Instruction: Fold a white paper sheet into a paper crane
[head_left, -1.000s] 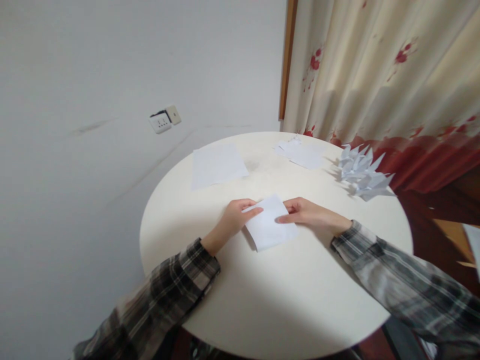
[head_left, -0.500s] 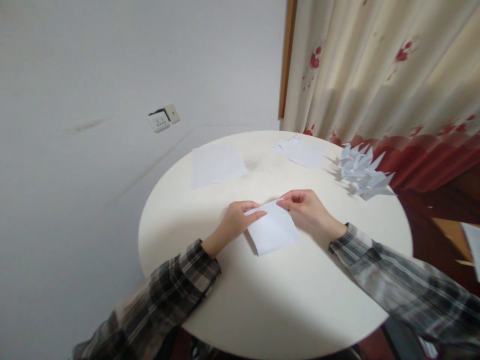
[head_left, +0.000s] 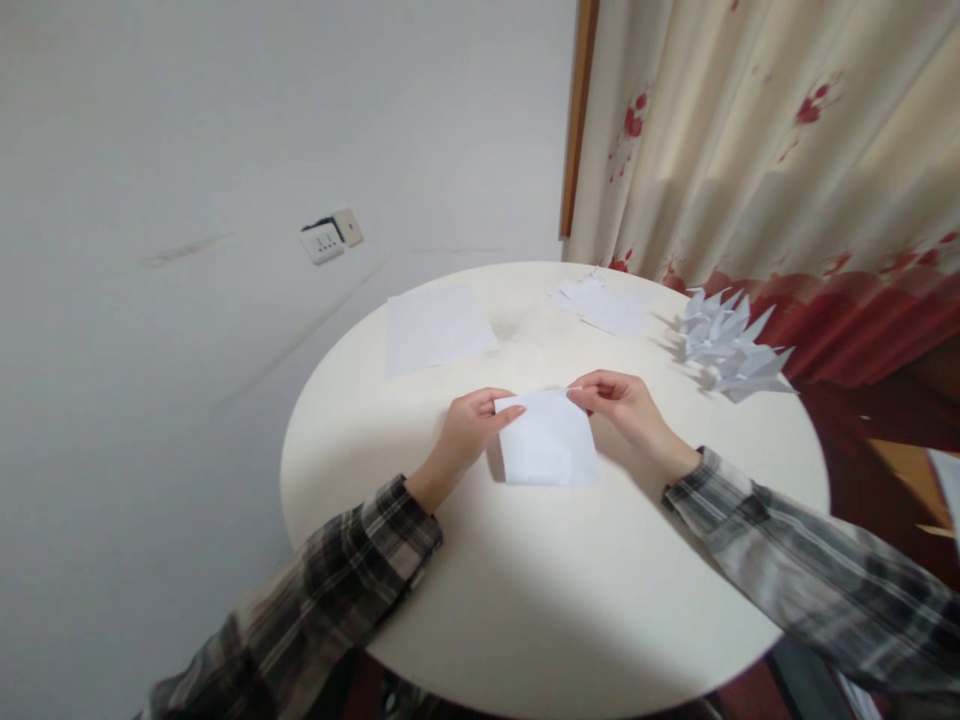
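A folded white paper lies near the middle of the round cream table. My left hand pinches its upper left corner, thumb on top. On the other side, my right hand pinches the upper right corner with curled fingers. Both hands rest on the tabletop. Plaid sleeves cover both forearms.
A flat white sheet lies at the table's back left. More white sheets sit at the back. A cluster of folded paper cranes stands at the right rim. A curtain hangs behind; a wall socket is at the left.
The paper has turned from a tilted lie to square with me. My right hand moved from flat on the sheet up to its top right corner and pinched it.
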